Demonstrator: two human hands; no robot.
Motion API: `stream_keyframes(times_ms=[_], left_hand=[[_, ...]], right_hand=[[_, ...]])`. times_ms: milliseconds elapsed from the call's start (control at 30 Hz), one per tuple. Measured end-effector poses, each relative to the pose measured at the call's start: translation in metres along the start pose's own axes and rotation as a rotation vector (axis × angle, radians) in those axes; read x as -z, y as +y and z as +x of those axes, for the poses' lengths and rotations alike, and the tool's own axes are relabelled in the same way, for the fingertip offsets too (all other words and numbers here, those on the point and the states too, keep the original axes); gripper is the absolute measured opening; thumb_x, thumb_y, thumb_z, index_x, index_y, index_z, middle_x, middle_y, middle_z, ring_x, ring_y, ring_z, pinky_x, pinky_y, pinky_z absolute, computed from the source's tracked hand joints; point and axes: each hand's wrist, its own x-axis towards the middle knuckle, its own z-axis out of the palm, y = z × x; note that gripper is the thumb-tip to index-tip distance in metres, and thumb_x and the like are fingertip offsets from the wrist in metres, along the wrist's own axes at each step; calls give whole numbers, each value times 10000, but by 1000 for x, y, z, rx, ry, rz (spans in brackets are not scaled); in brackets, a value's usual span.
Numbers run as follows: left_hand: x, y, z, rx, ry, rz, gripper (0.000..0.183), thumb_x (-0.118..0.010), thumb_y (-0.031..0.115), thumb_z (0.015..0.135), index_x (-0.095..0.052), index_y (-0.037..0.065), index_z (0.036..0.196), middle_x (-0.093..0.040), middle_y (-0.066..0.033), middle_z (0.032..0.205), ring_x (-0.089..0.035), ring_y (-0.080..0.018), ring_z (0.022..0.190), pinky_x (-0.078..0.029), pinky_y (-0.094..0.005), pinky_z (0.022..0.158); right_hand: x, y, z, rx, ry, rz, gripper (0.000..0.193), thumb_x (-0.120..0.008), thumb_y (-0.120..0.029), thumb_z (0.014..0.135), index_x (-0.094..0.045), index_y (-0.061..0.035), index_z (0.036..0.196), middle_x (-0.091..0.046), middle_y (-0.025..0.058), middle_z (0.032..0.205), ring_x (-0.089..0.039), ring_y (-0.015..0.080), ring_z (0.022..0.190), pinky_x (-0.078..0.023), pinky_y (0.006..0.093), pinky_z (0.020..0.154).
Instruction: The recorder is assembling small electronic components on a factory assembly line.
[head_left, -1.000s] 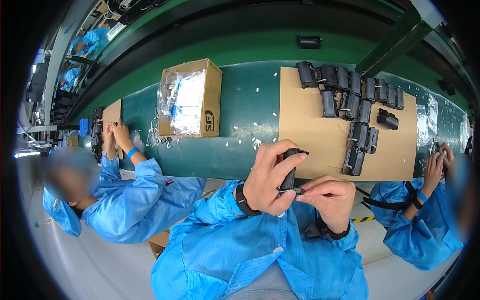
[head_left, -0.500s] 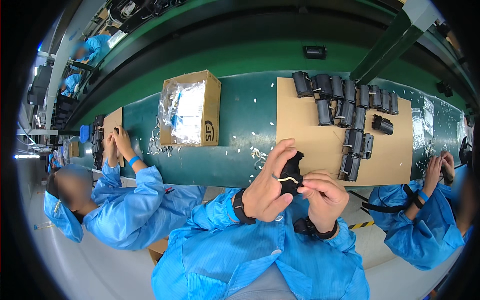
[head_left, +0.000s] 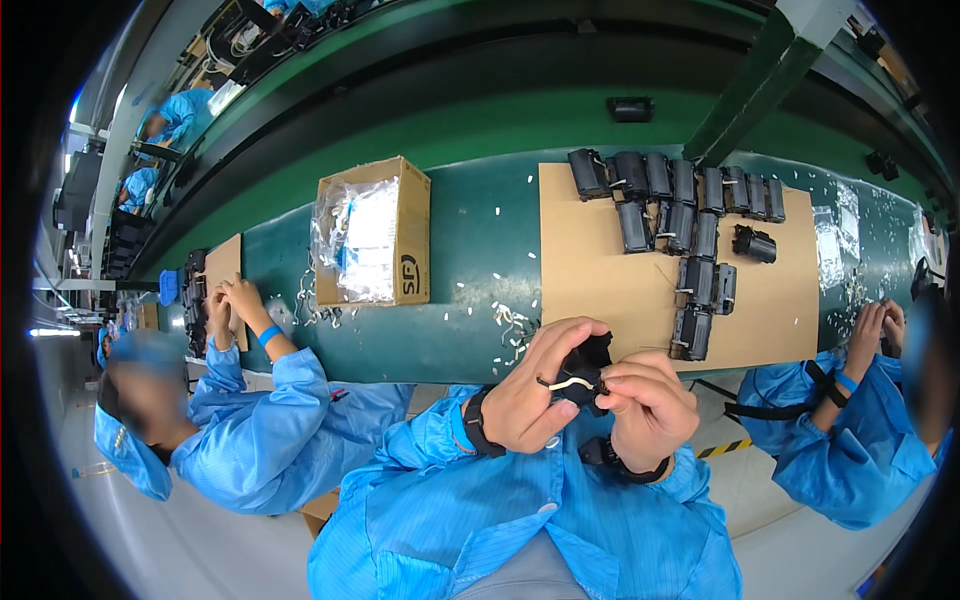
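My left hand (head_left: 530,400) is wrapped round a black plastic housing (head_left: 592,352) in front of my chest, off the table's near edge. A short white cable (head_left: 572,384) with a dark tip lies across the front of this housing, beside my left fingers. My right hand (head_left: 652,408) is closed in a pinch at the cable's right end, close against the housing; its fingertips partly hide what they grip. Beyond my hands, several black housings (head_left: 678,228) with pale cables stand in rows on a brown cardboard sheet (head_left: 600,285).
An open cardboard box (head_left: 415,240) of clear plastic bags stands left on the green table (head_left: 470,250). Loose cables (head_left: 515,330) and white bits lie near the sheet. Co-workers in blue sit at left (head_left: 250,420) and right (head_left: 850,440). A green post (head_left: 740,110) rises behind the housings.
My hands and the held housing sit slightly lower in the picture, and the housing is turned a little. The whole view has shifted slightly. Both hands keep their hold.
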Motion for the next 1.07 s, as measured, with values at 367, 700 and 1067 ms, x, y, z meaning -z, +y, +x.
stream_keyframes(times_ms=[367, 700, 1067], left_hand=[[29, -6, -4, -110, 102, 17, 232, -687, 132, 964, -754, -22, 1124, -727, -155, 1040, -586, -399, 1147, -491, -520, 993], [35, 16, -4, -310, 316, 844, 258, -823, 149, 736, -855, 213, 984, -763, 42, 1091, -552, -234, 1084, -493, -372, 941], [32, 11, -10, -275, 388, 854, 312, -812, 64, 689, -863, 182, 974, -768, 16, 1040, -511, -254, 1115, -406, -366, 947]], right_hand=[[11, 18, 18, -151, 25, 141, 504, -858, -235, 881, -659, 61, 1237, -716, 141, 1115, -656, 233, 903, -532, 347, 847], [-3, 21, -1, -1142, -252, 1234, 95, -566, -117, 1089, -557, -26, 1114, -719, 138, 990, -748, 258, 907, -653, 332, 699], [2, 13, 10, -671, -214, 722, 274, -719, -23, 981, -629, 59, 1227, -740, 153, 960, -730, 189, 783, -616, 280, 580]])
